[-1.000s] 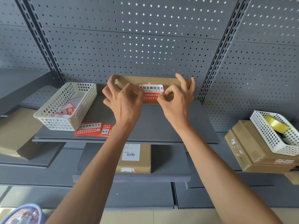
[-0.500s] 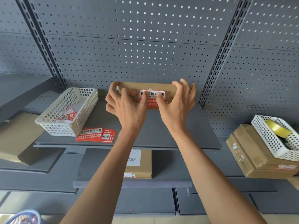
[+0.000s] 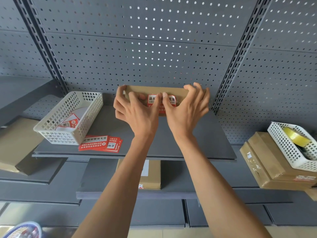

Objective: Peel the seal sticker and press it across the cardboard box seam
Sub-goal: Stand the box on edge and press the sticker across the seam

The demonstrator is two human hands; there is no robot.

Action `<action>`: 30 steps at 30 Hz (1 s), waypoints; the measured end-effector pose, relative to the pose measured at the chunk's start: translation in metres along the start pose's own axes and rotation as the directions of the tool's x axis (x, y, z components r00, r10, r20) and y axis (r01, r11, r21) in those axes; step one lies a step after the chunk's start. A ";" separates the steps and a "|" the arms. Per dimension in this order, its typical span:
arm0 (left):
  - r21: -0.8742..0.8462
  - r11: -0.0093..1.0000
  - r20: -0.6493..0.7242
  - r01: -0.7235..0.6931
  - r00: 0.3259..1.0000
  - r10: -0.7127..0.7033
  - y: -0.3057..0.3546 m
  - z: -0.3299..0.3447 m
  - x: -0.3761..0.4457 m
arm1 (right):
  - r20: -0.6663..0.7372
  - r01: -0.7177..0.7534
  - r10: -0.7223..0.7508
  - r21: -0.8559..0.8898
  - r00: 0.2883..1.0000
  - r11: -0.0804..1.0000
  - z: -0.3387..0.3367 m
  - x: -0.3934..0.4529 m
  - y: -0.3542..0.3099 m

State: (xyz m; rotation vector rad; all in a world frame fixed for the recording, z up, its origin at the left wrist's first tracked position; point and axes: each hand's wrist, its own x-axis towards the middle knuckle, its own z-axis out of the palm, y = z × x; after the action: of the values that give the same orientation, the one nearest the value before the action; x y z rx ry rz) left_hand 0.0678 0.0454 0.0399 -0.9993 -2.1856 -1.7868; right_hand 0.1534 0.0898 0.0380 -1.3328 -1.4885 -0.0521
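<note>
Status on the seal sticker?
Both hands, left and right, pressing sticker onto box. Thumbs meet mid-sticker. Nothing in the way.

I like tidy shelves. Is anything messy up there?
A little. The loose red stickers lie fanned out on the shelf beside the white basket, not in it. The seal sticker on the box looks straight.

Grey pegboard wall point(image 3: 154, 48), slotted uprights point(image 3: 240, 54), dark grey shelves point(image 3: 197, 143) in tiers, pale floor point(image 3: 154, 232), even daylight
</note>
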 end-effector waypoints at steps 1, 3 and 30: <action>-0.002 1.000 -0.001 -0.001 1.000 0.001 0.000 0.000 0.000 | 0.001 0.001 -0.001 -0.001 1.000 1.000 0.000 0.000 0.000; -0.009 1.000 -0.001 -0.004 1.000 0.004 0.000 -0.001 0.000 | 0.005 0.004 -0.004 0.001 1.000 1.000 0.000 0.000 0.001; -0.050 0.998 0.062 0.024 0.998 -0.021 -0.009 -0.010 0.013 | 0.028 -0.018 0.015 0.130 1.000 0.991 -0.005 0.004 0.008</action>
State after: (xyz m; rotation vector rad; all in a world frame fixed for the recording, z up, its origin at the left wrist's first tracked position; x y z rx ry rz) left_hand 0.0501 0.0409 0.0418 -1.0586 -2.2058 -1.8542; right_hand 0.1630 0.0923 0.0386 -1.2441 -1.4778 0.0731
